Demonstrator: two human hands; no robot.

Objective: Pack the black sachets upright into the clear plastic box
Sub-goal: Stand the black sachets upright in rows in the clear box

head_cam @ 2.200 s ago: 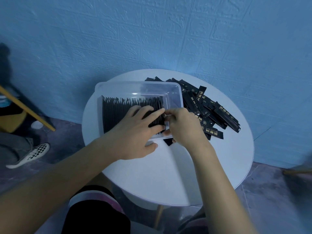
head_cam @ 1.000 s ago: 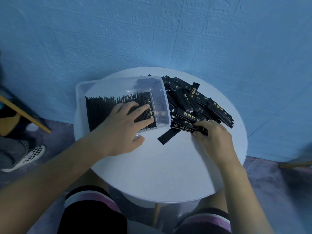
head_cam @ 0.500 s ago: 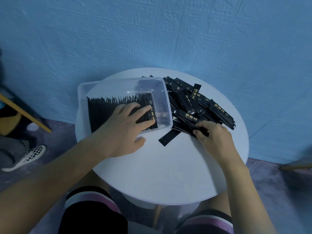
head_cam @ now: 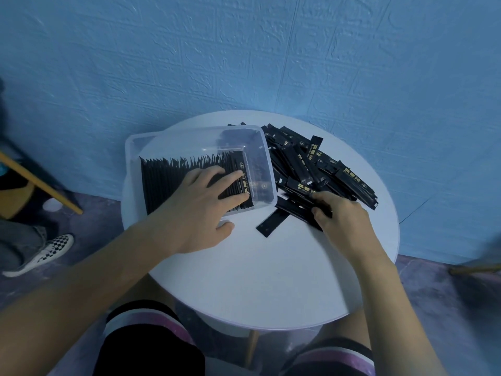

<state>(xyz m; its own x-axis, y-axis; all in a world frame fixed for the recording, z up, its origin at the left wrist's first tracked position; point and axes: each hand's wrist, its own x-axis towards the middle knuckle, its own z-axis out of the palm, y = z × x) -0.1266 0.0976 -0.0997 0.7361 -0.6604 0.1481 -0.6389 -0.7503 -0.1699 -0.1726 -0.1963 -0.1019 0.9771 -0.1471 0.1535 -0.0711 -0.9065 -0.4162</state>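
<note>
A clear plastic box (head_cam: 264, 158) sits on the left half of a round white table (head_cam: 257, 280). Inside it stands a tight row of black sachets (head_cam: 162, 183), upright on edge. My left hand (head_cam: 200, 210) lies flat over the right end of that row, fingers spread, thumb outside the box's near wall. To the right of the box lies a loose pile of black sachets (head_cam: 320, 169) with gold print. My right hand (head_cam: 341, 215) is at the pile's near edge, fingers closed on a few sachets (head_cam: 295, 208). One single sachet (head_cam: 272, 222) lies alone near the box's corner.
A blue textured wall (head_cam: 244, 63) runs right behind the table. On the floor at the left are another person's checkered shoe (head_cam: 40, 253) and a wooden furniture leg (head_cam: 40, 183). My knees show below the table's near edge.
My right hand left the box, went right to the loose pile and closed on a few sachets there. My left hand stayed pressed on the upright row.
</note>
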